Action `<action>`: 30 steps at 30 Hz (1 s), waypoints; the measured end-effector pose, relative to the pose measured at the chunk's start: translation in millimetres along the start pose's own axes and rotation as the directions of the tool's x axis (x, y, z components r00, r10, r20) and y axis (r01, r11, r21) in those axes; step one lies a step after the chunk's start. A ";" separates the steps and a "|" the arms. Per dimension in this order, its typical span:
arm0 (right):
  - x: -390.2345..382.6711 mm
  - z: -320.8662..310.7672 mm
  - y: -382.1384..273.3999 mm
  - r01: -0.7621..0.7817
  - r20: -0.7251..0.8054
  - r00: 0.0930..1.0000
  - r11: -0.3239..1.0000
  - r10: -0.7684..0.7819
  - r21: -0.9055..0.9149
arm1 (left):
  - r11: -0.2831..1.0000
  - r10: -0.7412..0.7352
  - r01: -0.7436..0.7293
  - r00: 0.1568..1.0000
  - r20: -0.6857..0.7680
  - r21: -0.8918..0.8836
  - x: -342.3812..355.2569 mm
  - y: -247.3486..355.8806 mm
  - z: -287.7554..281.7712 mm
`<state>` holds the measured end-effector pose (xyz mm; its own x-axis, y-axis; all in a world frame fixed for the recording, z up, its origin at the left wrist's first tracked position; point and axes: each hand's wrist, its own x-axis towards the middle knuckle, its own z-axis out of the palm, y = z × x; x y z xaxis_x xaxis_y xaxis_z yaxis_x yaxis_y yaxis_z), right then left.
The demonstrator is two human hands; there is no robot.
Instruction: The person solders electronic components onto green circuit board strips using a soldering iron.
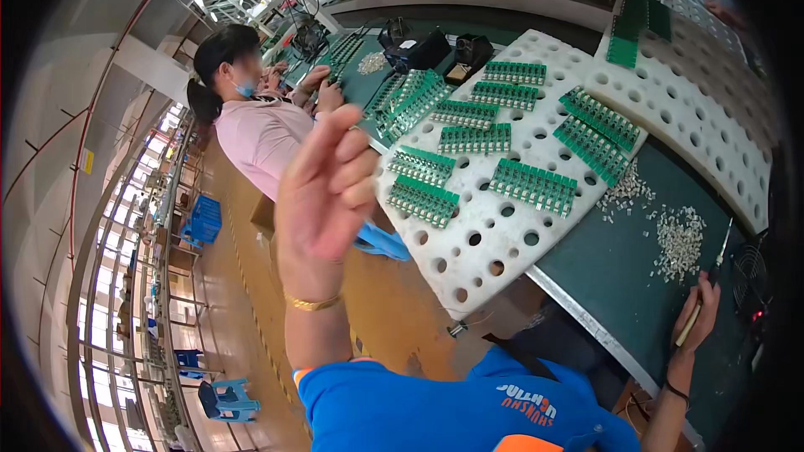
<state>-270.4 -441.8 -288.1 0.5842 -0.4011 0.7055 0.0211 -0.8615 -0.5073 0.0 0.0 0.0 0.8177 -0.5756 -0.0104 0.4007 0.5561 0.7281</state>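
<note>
My left hand (331, 188) is raised at the left of the white foam board, fingers curled in. Its thumb and forefinger come together at the top; anything between them is too small to make out. At the right, my right hand (703, 310) is closed round a slim soldering iron (688, 324) with a pale handle, black grip and thin metal tip pointing away from me. Beside that tip lies a heap of small whitish parts (680, 243) on the dark green bench. Several green circuit board panels (533, 187) with rows of pale parts lie on the foam board (456, 251).
Another holed foam board (687, 105) stands at the right, with bare green panels (624, 33) on it. A black fan (748, 272) is near my right hand. To the left a co-worker in pink (255, 138) works at the bench. Blue stools (230, 402) stand on the floor.
</note>
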 end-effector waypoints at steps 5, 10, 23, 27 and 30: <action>-3.8 -5.3 -26.4 0.040 0.030 0.999 0.995 -0.038 -0.092 | 0.947 0.138 -0.157 0.986 -0.088 -0.281 -69.1 25.8 -56.4; 1.8 -1.7 -21.1 0.073 0.032 0.997 0.992 -0.071 -0.100 | 0.925 0.197 -0.262 0.950 -0.243 -0.274 -97.4 19.6 -106.1; 8.4 -1.6 -22.3 0.112 0.040 0.993 0.985 -0.108 -0.133 | 0.949 0.037 -0.205 0.827 -0.561 -0.239 -60.3 -40.9 -203.5; 5.8 -3.2 -19.1 0.096 0.059 0.994 0.983 -0.087 -0.157 | 0.987 -0.010 -0.104 0.722 -0.692 -0.123 -39.0 -52.5 -222.4; 4.7 -4.7 -18.9 0.113 0.062 0.993 0.981 -0.104 -0.161 | 0.936 0.241 0.044 0.642 -0.728 0.349 -25.7 -64.8 -209.6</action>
<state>-271.8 -428.9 -272.9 0.6278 -0.2893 0.7226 -0.0439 -0.9401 -0.3382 39.7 104.4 -190.6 0.9224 0.2009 -0.3299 0.2670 0.2855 0.9204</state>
